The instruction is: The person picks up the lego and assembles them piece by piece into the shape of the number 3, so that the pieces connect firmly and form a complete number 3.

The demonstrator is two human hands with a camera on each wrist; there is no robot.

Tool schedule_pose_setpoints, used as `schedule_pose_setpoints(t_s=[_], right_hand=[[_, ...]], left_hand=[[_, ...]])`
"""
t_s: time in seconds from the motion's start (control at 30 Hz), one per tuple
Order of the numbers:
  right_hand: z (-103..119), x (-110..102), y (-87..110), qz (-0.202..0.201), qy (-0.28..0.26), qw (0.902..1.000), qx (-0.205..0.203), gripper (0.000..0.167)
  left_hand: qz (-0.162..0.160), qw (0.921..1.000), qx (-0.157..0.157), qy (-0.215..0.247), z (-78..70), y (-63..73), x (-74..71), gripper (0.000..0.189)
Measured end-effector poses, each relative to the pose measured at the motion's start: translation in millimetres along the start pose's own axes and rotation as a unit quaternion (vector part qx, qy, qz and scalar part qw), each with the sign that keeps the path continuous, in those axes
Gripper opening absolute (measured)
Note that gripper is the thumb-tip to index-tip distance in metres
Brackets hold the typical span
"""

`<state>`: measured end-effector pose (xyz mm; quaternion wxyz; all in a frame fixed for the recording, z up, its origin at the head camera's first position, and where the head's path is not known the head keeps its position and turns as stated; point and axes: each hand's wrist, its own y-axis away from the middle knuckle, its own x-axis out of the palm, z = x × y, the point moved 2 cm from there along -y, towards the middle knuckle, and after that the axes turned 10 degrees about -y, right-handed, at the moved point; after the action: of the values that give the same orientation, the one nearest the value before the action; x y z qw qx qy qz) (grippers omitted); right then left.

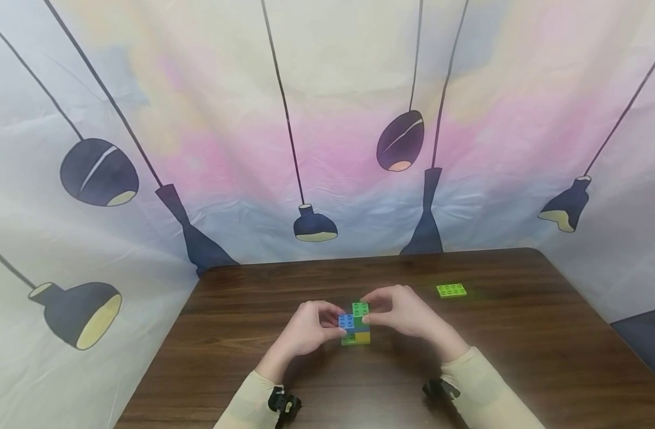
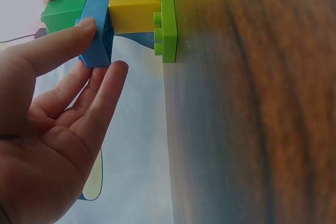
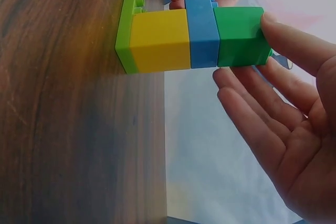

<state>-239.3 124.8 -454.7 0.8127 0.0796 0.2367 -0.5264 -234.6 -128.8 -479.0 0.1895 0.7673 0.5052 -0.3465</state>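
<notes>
A small stack of toy building bricks stands on the table in front of me. At its base is a lime green plate (image 2: 169,22), with a yellow brick (image 3: 160,40) over one end. Across the yellow brick lies a blue plate (image 3: 202,30), jutting out to the left past it. On top, at the right end, sits a green brick (image 3: 240,36). My left hand (image 1: 308,330) pinches the overhanging end of the blue plate between thumb and fingers. With thumb and fingertips, my right hand (image 1: 405,313) grips the green brick from the right.
Another lime green studded plate (image 1: 452,290) lies behind and right of my right hand. The dark wood table (image 1: 225,333) ends at a hanging cloth (image 1: 349,149) printed with pendant lamps.
</notes>
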Motion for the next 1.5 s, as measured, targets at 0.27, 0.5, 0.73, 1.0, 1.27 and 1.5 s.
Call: schedule_pose_setpoints(t_s=[0.27,0.5,0.73,1.0,1.27,1.5], right_hand=[[0.9,0.4,-0.1,0.011,-0.013,0.9999,0.0,0.045],[1.0,0.0,2.7,0.016,-0.021,0.9996,-0.006,0.047],[-1.7,-3.1,2.1,0.026,-0.023,0.9993,-0.012,0.051],[-0.6,-9.4,3.7,0.016,-0.023,0.9994,-0.021,0.047],[-0.1,-12.8,4.2,0.009,-0.021,0.9995,-0.023,0.045],[-2.8,-17.2,6.7,0.002,-0.009,0.9999,-0.013,0.045]], left_hand=[[-0.001,1.0,-0.001,0.0,0.1,0.6,0.5,0.03],[0.0,1.0,-0.003,-0.007,-0.3,2.0,1.6,0.03],[0.0,1.0,-0.004,-0.005,-0.5,2.0,2.3,0.03],[-0.002,1.0,-0.006,-0.007,-0.4,1.2,0.9,0.03],[-0.003,0.9999,-0.008,-0.006,-0.5,2.0,-0.5,0.031],[-0.001,1.0,-0.005,-0.003,-0.8,1.3,-0.5,0.03]])
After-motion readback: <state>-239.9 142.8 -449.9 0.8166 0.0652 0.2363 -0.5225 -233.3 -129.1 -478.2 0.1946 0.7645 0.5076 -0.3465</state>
